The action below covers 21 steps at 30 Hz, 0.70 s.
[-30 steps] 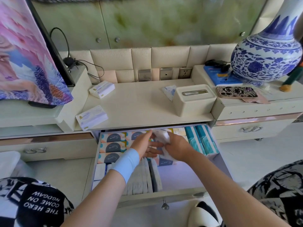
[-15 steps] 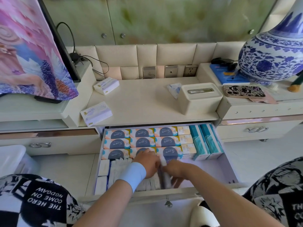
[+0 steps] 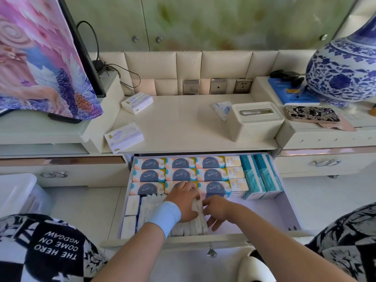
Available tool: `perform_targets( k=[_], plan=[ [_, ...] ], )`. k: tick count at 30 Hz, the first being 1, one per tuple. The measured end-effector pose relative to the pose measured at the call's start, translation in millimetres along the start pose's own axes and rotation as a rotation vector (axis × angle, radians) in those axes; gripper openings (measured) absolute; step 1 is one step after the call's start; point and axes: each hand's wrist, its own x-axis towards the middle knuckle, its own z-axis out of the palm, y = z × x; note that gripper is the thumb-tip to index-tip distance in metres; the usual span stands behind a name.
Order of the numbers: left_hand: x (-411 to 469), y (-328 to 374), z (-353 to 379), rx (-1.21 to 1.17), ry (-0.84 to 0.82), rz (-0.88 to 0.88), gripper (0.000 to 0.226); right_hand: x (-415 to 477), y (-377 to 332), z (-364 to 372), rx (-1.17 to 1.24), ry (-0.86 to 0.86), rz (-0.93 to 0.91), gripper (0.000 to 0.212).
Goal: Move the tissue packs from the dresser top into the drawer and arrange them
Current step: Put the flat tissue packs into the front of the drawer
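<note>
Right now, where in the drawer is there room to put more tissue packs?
The bare patch of drawer floor lies front right, bordered by the right hand, the teal packs behind it and the drawer's right wall. The back rows and front left, where white packs stand under the left hand, are crowded.
</note>
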Motion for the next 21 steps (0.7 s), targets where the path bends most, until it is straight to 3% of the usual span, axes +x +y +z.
perform_targets(
  k=[3,6,11,16,21],
  plan=[
    [7,2,-11,-0.082,0.024,-0.034,0.045,-1,-7,-4,-0.176,0.128,-0.024,0.034],
    [23,3,-28,-0.212,0.103,-0.089,0.037,-4,-22,-20,-0.425,0.407,-0.13,0.031],
    [67,-3,-78,-0.221,0.183,-0.081,0.036,-5,-58,-64,-0.384,0.689,-0.307,0.031],
    [117,-28,-128,-0.122,0.175,-0.115,0.047,16,-105,-113,-0.318,0.812,-0.36,0.032],
    [166,-67,-153,-0.157,0.148,-0.234,0.054,57,-148,-154,-0.411,0.842,-0.265,0.047]
  ],
)
